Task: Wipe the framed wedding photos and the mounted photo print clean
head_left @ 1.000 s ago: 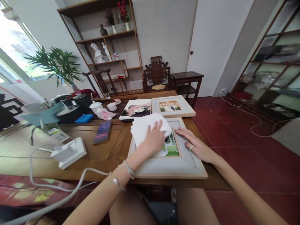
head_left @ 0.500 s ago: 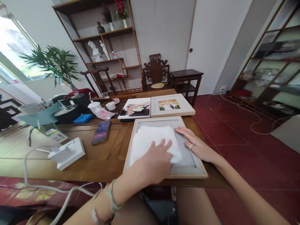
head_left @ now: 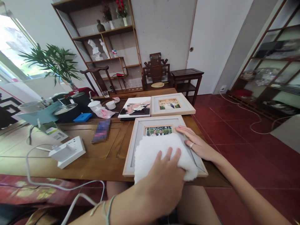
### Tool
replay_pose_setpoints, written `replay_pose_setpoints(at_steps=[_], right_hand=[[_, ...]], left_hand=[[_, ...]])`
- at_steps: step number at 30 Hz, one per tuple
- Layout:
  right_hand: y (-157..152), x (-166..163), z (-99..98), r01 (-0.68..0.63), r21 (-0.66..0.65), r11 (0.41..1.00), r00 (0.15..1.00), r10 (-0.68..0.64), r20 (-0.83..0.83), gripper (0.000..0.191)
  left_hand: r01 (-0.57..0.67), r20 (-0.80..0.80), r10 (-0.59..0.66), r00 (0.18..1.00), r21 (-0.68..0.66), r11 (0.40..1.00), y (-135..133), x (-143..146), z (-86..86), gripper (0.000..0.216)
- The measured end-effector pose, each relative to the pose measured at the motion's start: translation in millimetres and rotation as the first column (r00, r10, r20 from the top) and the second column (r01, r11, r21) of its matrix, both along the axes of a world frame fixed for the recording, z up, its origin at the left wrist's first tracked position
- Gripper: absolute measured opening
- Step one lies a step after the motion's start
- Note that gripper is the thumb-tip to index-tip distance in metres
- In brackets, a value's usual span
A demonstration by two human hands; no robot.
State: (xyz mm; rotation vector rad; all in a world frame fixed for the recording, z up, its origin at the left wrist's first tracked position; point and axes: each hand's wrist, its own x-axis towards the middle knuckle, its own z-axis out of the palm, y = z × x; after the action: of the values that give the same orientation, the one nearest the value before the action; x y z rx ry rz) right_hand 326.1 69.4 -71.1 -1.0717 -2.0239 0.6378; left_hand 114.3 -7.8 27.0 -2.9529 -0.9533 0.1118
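A fluffy white cloth [head_left: 150,156] lies over the lower part of a picture frame [head_left: 129,153] with a pale wooden edge and grey inner border. My left hand [head_left: 164,178] bears down on the cloth from above, its fingers bent into it; the thumb is hidden. Above the cloth shows the upper part of a photo [head_left: 161,130] of two people among greenery. My right hand [head_left: 195,143], wearing a ring, rests on the frame's right side with its fingers stretched out along the border. The frame lies flat at the table's near edge.
Behind stand a second framed photo [head_left: 185,100] and a white-edged picture [head_left: 135,107]. To the left on the wooden table [head_left: 98,159] are a white power strip [head_left: 72,151] with cables, a blurred-out purple item [head_left: 101,130], a blue box [head_left: 82,117], and tea ware.
My left hand has pulled the white cloth down toward me and slightly right, uncovering the top of the photo. My right hand stays at the frame's side.
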Motion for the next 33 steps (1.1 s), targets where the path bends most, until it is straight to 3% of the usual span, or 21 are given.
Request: replay_pose_setpoints(at_steps=[7, 10, 13, 18, 22, 26, 28, 31, 33], right_hand=[[-2.7, -3.8, 5.3, 0.054, -0.073, 0.996, 0.994, -0.061, -0.088, 0.045], [-3.6, -4.6, 5.7, 0.076, -0.078, 0.994, 0.989, -0.085, -0.118, 0.048], [-5.3, -5.4, 7.0, 0.072, -0.101, 0.992, 0.988, -0.084, -0.126, 0.048], [-6.5, -6.2, 9.9, 0.081, -0.117, 0.99, 0.991, -0.093, -0.101, 0.048], [-4.2, -5.1, 9.2, 0.051, -0.068, 0.996, 0.997, -0.055, -0.049, 0.045], [-1.3, -2.3, 5.9, 0.02, -0.021, 1.0, 1.0, -0.021, -0.012, 0.044], [-0.4, -0.8, 4.2, 0.007, -0.01, 1.0, 1.0, -0.007, -0.004, 0.045], [0.0, 0.2, 2.8, 0.005, -0.006, 1.0, 1.0, -0.005, 0.003, 0.045], [-0.2, 0.3, 2.5, 0.012, -0.008, 1.0, 1.0, -0.012, 0.004, 0.045]], left_hand=[[-0.185, -0.009, 0.186, 0.983, 0.044, 0.982, 57.8, 19.3, -25.8, 0.03], [-0.158, 0.01, 0.158, 0.987, 0.027, 0.987, 67.6, 25.5, -25.7, 0.031], [-0.075, -0.012, 0.074, 0.997, -0.056, 0.996, 56.8, 24.2, -16.9, 0.03], [0.13, 0.026, -0.127, 0.992, -0.131, 0.983, 12.1, 8.8, 10.0, 0.027], [0.108, 0.13, -0.08, 0.988, -0.224, 0.969, -7.4, -14.3, 33.2, 0.019], [-0.065, 0.262, 0.13, 0.956, -0.244, 0.968, 2.9, -43.4, 47.2, 0.03], [-0.244, 0.414, 0.308, 0.857, -0.202, 0.949, 12.1, -57.0, 50.1, 0.038], [-0.519, 0.602, 0.494, 0.627, -0.149, 0.842, 27.3, -76.6, 52.3, 0.045], [-0.679, 0.693, 0.499, 0.52, -0.018, 0.733, 40.1, -90.6, 51.5, 0.045]])
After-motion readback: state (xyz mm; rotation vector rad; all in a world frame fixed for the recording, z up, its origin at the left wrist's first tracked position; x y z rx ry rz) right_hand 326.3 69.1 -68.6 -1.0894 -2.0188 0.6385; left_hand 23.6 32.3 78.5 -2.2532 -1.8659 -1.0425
